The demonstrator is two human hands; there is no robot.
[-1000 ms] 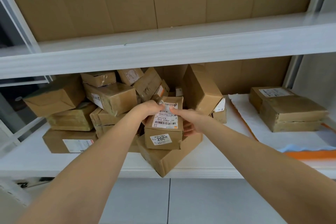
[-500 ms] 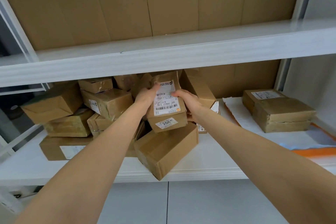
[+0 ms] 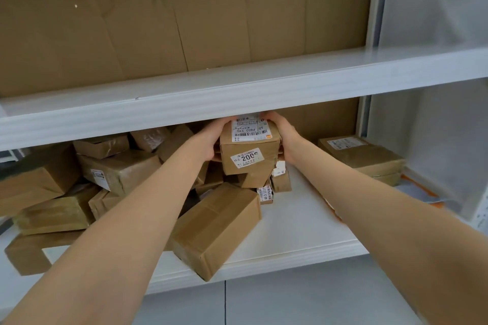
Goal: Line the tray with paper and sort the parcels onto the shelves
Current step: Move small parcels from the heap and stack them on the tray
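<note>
From my head camera, my left hand (image 3: 211, 140) is clamped against the left side of a small brown parcel (image 3: 249, 150), fingers curled over its upper left edge and thumb low on its near face, while my right hand (image 3: 284, 137) presses the opposite side, fingers wrapped over the top right corner; both are closed on it and neither is loose. The parcel hangs clear of the heap, tilted back a little, its top just under the front lip of the upper shelf (image 3: 237, 92), with a barcode label on top and a smaller white sticker on the face toward me. Both my forearms reach up and forward from the bottom corners of the view, converging on the parcel, wrists bent slightly inward. Below my hands, a jumble of parcels (image 3: 118, 174) covers the left half of the lower shelf (image 3: 298, 221), one long box (image 3: 215, 229) jutting over that shelf's front edge. Toward the lower shelf's right end, stacked parcels (image 3: 364, 155) sit on white paper (image 3: 414, 190) with an orange tray (image 3: 433, 199) rim showing at its near edge
</note>
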